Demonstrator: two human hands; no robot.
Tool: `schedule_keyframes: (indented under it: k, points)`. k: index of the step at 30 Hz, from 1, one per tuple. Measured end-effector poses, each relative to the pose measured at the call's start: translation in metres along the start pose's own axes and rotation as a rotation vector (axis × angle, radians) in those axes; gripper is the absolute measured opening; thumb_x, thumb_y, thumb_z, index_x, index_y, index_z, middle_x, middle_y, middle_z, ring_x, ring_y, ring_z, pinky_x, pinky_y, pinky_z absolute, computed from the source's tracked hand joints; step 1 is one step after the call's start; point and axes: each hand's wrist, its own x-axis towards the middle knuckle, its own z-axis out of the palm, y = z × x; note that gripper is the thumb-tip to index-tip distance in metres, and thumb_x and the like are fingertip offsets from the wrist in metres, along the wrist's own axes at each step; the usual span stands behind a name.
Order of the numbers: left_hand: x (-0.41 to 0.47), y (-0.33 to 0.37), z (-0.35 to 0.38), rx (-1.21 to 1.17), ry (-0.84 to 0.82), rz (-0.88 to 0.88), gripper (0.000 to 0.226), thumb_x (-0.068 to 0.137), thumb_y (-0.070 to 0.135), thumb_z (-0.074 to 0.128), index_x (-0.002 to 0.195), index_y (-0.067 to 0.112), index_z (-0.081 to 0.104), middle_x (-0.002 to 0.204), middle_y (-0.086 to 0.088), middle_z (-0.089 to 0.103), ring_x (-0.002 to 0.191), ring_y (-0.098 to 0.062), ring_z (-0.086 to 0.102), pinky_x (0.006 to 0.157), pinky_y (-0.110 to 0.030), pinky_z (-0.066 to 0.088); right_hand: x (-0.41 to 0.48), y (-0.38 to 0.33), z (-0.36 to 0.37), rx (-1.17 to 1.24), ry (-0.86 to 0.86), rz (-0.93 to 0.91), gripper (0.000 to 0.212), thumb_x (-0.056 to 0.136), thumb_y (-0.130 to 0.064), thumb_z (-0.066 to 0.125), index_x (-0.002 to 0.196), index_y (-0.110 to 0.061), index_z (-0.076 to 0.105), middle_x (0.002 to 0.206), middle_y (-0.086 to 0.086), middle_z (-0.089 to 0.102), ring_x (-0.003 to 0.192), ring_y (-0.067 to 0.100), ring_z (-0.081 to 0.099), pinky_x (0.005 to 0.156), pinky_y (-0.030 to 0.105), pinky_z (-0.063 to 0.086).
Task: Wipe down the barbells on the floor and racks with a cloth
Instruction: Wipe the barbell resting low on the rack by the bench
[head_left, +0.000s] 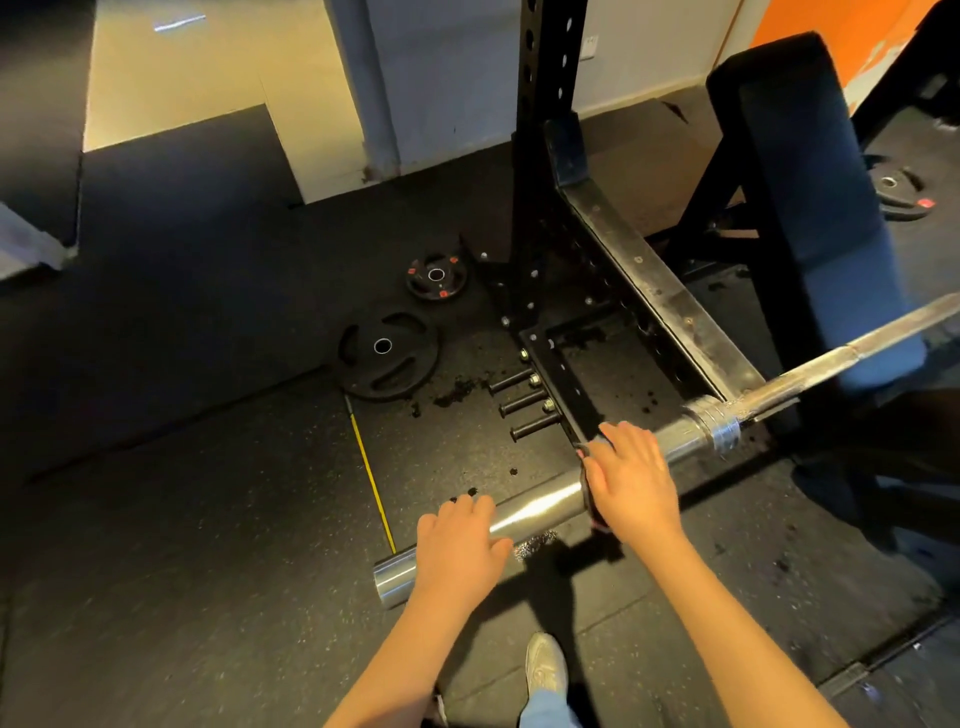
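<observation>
A chrome barbell (540, 501) lies across the rack's safety arm (660, 301), its thick sleeve end pointing toward me at lower left. My left hand (460, 540) grips the sleeve near its end, fingers curled over the top. My right hand (631, 478) is wrapped round the sleeve farther up, holding a dark cloth (589, 491) against the metal; only the cloth's edges show under the palm. The thin shaft (883, 332) runs off to the right past the collar (714, 423).
A black power rack upright (545, 104) stands ahead, with storage pegs (524, 405) at its base. Two black weight plates (387, 353) lie on the rubber floor to the left, and another plate (898, 195) far right. A padded bench (810, 197) fills the right. My shoe (545, 665) is below.
</observation>
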Motion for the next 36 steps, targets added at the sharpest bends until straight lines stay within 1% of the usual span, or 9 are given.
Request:
schedule_keyframes:
  k: [2, 5, 7, 11, 14, 18, 23, 31, 36]
  points:
    - [-0.001, -0.002, 0.000, -0.028, -0.005, -0.018, 0.037, 0.094, 0.046, 0.047, 0.125, 0.025, 0.047, 0.120, 0.004, 0.053, 0.112, -0.018, 0.048, 0.086, -0.033, 0.035, -0.008, -0.024, 0.004, -0.006, 0.012, 0.058, 0.037, 0.092, -0.028, 0.037, 0.093, -0.011, 0.070, 0.109, 0.008, 0.061, 0.113, 0.032, 0.050, 0.106, 0.048, 0.034]
    - [0.001, -0.005, -0.001, -0.064, -0.019, -0.060, 0.040, 0.090, 0.049, 0.054, 0.122, 0.025, 0.049, 0.119, 0.004, 0.053, 0.112, -0.019, 0.049, 0.089, -0.035, 0.038, -0.035, -0.057, 0.018, 0.060, -0.087, -0.169, 0.034, 0.091, -0.031, 0.041, 0.108, -0.017, 0.067, 0.119, 0.003, 0.060, 0.123, 0.030, 0.047, 0.110, 0.047, 0.030]
    - [0.000, -0.010, -0.003, -0.080, -0.031, -0.090, 0.039, 0.088, 0.050, 0.057, 0.117, 0.024, 0.052, 0.115, 0.003, 0.053, 0.109, -0.019, 0.050, 0.087, -0.035, 0.039, -0.032, -0.043, 0.017, 0.047, -0.099, -0.260, 0.036, 0.092, -0.038, 0.043, 0.114, -0.020, 0.064, 0.124, 0.001, 0.059, 0.127, 0.027, 0.046, 0.112, 0.042, 0.026]
    - [-0.006, -0.021, -0.008, -0.079, -0.069, -0.133, 0.036, 0.088, 0.050, 0.057, 0.112, 0.023, 0.054, 0.111, 0.003, 0.054, 0.107, -0.020, 0.052, 0.083, -0.035, 0.039, -0.020, -0.032, 0.012, 0.028, -0.032, -0.053, 0.035, 0.092, -0.035, 0.042, 0.101, -0.015, 0.069, 0.116, 0.006, 0.062, 0.121, 0.032, 0.048, 0.111, 0.048, 0.029]
    - [-0.011, -0.028, -0.009, -0.118, -0.048, -0.151, 0.026, 0.093, 0.040, 0.049, 0.111, 0.023, 0.057, 0.110, 0.003, 0.055, 0.107, -0.021, 0.054, 0.084, -0.036, 0.040, -0.031, -0.072, 0.022, 0.065, -0.027, -0.078, 0.033, 0.091, -0.029, 0.040, 0.089, -0.013, 0.069, 0.105, 0.005, 0.063, 0.112, 0.032, 0.051, 0.108, 0.050, 0.033]
    - [-0.021, -0.051, -0.011, -0.292, 0.067, -0.243, 0.031, 0.095, 0.019, 0.042, 0.120, 0.024, 0.059, 0.119, 0.003, 0.060, 0.112, -0.020, 0.056, 0.093, -0.034, 0.041, -0.043, -0.102, 0.031, 0.080, -0.019, -0.180, 0.031, 0.092, -0.029, 0.043, 0.092, -0.016, 0.070, 0.099, 0.000, 0.064, 0.108, 0.028, 0.053, 0.108, 0.045, 0.033]
    - [-0.032, -0.094, -0.013, -0.442, 0.090, -0.332, 0.033, 0.097, 0.016, 0.040, 0.122, 0.024, 0.060, 0.129, 0.001, 0.058, 0.114, -0.022, 0.055, 0.099, -0.036, 0.042, -0.061, -0.139, 0.034, 0.046, -0.073, -0.208, 0.033, 0.094, -0.030, 0.037, 0.104, -0.019, 0.067, 0.109, -0.001, 0.061, 0.116, 0.026, 0.050, 0.112, 0.047, 0.029]
    - [-0.060, -0.186, -0.010, -0.468, 0.034, -0.253, 0.029, 0.096, 0.016, 0.041, 0.112, 0.024, 0.064, 0.119, 0.002, 0.063, 0.105, -0.019, 0.058, 0.093, -0.036, 0.046, -0.092, -0.214, 0.063, 0.081, 0.006, -0.073, 0.035, 0.096, -0.028, 0.037, 0.108, -0.016, 0.068, 0.116, 0.000, 0.062, 0.123, 0.027, 0.048, 0.113, 0.050, 0.027]
    - [-0.072, -0.241, -0.034, -0.478, 0.008, -0.219, 0.026, 0.096, 0.017, 0.044, 0.112, 0.024, 0.063, 0.113, 0.003, 0.062, 0.097, -0.015, 0.060, 0.088, -0.035, 0.050, -0.097, -0.255, 0.068, 0.114, 0.047, 0.024, 0.036, 0.094, -0.026, 0.039, 0.097, -0.012, 0.072, 0.101, 0.000, 0.067, 0.113, 0.024, 0.052, 0.106, 0.048, 0.034]
